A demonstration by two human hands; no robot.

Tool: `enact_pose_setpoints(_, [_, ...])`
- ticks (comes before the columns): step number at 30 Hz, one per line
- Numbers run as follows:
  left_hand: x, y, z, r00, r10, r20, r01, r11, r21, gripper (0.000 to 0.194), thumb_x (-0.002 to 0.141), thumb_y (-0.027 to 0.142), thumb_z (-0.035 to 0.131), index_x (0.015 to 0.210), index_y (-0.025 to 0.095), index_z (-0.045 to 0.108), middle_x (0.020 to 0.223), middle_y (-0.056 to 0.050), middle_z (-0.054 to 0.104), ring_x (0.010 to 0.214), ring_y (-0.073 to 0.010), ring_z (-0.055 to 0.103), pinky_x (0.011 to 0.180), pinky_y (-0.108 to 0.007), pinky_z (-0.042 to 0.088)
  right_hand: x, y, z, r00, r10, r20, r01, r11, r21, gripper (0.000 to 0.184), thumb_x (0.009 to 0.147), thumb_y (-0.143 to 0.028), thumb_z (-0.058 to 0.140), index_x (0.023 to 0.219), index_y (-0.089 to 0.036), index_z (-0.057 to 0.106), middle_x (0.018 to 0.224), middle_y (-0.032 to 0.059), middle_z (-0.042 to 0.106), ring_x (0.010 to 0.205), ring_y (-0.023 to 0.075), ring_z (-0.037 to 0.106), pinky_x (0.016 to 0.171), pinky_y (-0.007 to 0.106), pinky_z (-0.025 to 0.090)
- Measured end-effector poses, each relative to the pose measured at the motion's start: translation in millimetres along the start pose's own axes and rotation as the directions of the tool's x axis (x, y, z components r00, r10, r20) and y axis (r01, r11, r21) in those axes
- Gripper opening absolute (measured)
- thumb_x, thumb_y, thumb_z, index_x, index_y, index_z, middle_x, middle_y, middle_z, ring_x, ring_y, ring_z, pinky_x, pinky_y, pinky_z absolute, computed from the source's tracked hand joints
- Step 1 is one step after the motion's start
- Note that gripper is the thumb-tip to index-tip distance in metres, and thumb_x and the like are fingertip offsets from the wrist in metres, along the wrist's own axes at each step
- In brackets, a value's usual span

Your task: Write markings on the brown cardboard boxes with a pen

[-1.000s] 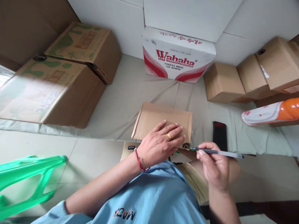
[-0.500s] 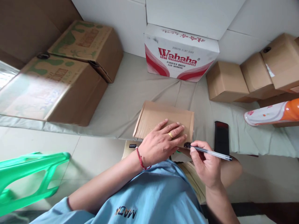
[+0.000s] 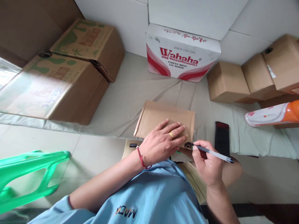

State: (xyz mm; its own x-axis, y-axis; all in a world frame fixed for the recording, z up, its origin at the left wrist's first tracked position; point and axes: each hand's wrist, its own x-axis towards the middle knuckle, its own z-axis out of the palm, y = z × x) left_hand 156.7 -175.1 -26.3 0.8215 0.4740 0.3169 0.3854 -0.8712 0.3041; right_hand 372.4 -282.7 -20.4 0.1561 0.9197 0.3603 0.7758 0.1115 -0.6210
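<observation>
My left hand (image 3: 164, 140) lies flat on a brown cardboard piece (image 3: 161, 113), fingers spread, a gold ring on one finger and a red cord at the wrist. The cardboard rests at the front edge of the cloth-covered table (image 3: 121, 102) and overhangs it a little. In my right hand (image 3: 207, 160) is a clear pen (image 3: 216, 153) with a dark end, gripped near its tip. That tip meets a black-marked patch (image 3: 188, 145) at the cardboard's near right corner. Whether the patch is ink or a hole, I cannot tell.
A black phone (image 3: 221, 138) lies right of the cardboard, near an orange-and-white bottle (image 3: 268, 114). Behind stands a white Wahaha carton (image 3: 182, 56). Brown boxes flank it at left (image 3: 79, 90) and right (image 3: 227, 81). A green plastic stool (image 3: 35, 177) stands on the floor at left.
My right hand and the pen have shifted slightly to the right and down at the corner patch. The left hand keeps its place on the cardboard. The whole view has shifted a little.
</observation>
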Motion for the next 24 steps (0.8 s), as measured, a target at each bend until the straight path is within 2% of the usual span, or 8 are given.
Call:
enact_pose_setpoints(9, [-0.6, -0.1, 0.7, 1.000, 0.000, -0.001, 0.000, 1.000, 0.001, 0.038, 0.110, 0.033, 0.061, 0.147, 0.026, 0.068, 0.164, -0.007, 0.063, 0.153, -0.0280, 0.057, 0.133, -0.053, 0.036, -5.1, 4.9, -6.2, 1.000, 0.012, -0.001, -0.012, 1.000, -0.017, 0.009, 0.102, -0.028, 0.067, 0.107, -0.022, 0.072, 0.087, 0.0007, 0.077, 0.066, 0.0139, 0.072, 0.065, 0.025, 0.059])
enact_pose_setpoints(14, [-0.1, -0.3, 1.1, 1.000, 0.002, -0.001, -0.002, 1.000, 0.009, 0.037, 0.111, 0.034, 0.060, 0.147, 0.027, 0.068, 0.164, -0.006, 0.063, 0.154, -0.0274, 0.057, 0.133, -0.052, 0.036, -5.0, 3.1, -7.8, 1.000, 0.024, -0.009, -0.023, 1.000, 0.015, 0.006, 0.102, -0.025, 0.066, 0.103, -0.022, 0.071, 0.082, -0.0010, 0.075, 0.059, 0.0116, 0.067, 0.059, 0.022, 0.056])
enact_pose_setpoints(21, [-1.0, -0.3, 2.0, 1.000, 0.002, -0.009, -0.002, 1.000, 0.009, 0.037, 0.112, 0.035, 0.059, 0.147, 0.026, 0.067, 0.164, -0.006, 0.063, 0.154, -0.0278, 0.057, 0.133, -0.053, 0.036, -10.8, 7.9, -6.3, 1.000, 0.026, 0.011, -0.026, 1.000, 0.007, 0.008, 0.103, -0.028, 0.066, 0.105, -0.022, 0.072, 0.084, -0.0002, 0.076, 0.063, 0.0123, 0.070, 0.063, 0.023, 0.058])
enact_pose_setpoints(24, [-1.1, -0.3, 2.2, 1.000, 0.008, -0.010, -0.008, 1.000, 0.010, 0.037, 0.112, 0.034, 0.059, 0.147, 0.026, 0.067, 0.164, -0.006, 0.063, 0.153, -0.0281, 0.057, 0.132, -0.054, 0.037, -12.0, 8.5, -5.6, 0.999, 0.035, -0.014, -0.035, 0.999, -0.003, 0.009, 0.103, -0.028, 0.066, 0.106, -0.022, 0.072, 0.087, 0.0007, 0.077, 0.064, 0.0131, 0.071, 0.063, 0.024, 0.058])
